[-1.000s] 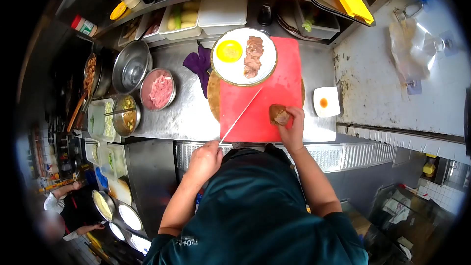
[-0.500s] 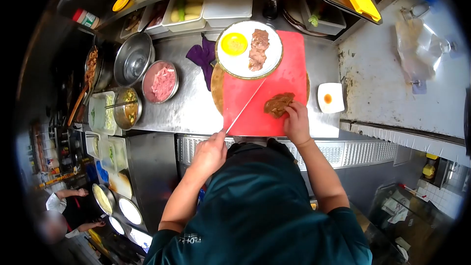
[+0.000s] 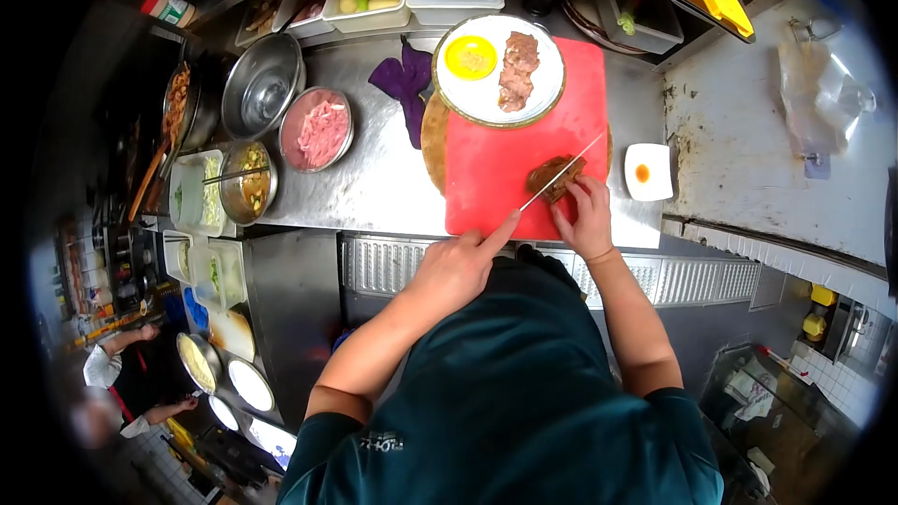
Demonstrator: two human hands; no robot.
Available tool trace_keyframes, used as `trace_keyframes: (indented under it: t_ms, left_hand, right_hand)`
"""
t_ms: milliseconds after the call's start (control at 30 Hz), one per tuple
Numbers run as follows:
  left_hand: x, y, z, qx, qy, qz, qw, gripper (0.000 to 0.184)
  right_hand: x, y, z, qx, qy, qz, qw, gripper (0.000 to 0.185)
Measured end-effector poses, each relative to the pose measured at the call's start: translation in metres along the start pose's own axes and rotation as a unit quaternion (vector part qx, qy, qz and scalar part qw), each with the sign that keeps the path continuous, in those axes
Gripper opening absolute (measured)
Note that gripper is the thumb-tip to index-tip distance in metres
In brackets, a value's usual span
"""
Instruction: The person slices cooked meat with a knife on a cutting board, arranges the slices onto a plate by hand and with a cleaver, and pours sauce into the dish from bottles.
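Observation:
My left hand [image 3: 460, 262] is closed round the handle of a long thin knife [image 3: 585, 149], its index finger stretched along the blade. The blade lies across a piece of brown meat [image 3: 543, 177] on the red cutting board [image 3: 486, 173]. With bent fingers, my right hand [image 3: 586, 210] holds the meat at its near right side. At the board's far end is a white plate [image 3: 482, 105] with sliced meat [image 3: 517, 72] and a small yellow dish [image 3: 470, 57]. A round wooden board shows beneath the red one.
Left of the board are a purple cloth [image 3: 402, 84], a bowl of pink raw meat [image 3: 316, 130], an empty metal bowl [image 3: 263, 86] and a bowl with chopsticks [image 3: 249, 183]. A white sauce dish [image 3: 648, 171] sits at right. Another person [image 3: 131, 374] stands at lower left.
My left hand has moved right and forward, bringing the knife from the bare board onto the meat. The brown meat was turned over and spread, and now looks more gathered under my right fingers.

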State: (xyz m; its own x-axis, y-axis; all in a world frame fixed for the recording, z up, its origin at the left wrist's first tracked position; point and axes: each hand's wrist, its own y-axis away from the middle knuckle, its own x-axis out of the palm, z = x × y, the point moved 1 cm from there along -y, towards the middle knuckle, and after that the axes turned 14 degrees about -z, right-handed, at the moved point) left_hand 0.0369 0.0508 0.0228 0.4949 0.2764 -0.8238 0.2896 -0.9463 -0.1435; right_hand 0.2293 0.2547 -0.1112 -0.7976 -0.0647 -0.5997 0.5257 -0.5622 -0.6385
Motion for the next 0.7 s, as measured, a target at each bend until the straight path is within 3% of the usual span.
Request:
trace_keyframes:
  t_ms: [700]
  left_hand:
    - [-0.0004,0.0000,0.0065,-0.050,0.020,-0.015,0.998,0.078]
  right_hand:
    - [0.0081,-0.0029,-0.0052,-0.002,0.009,0.010,1.000,0.055]
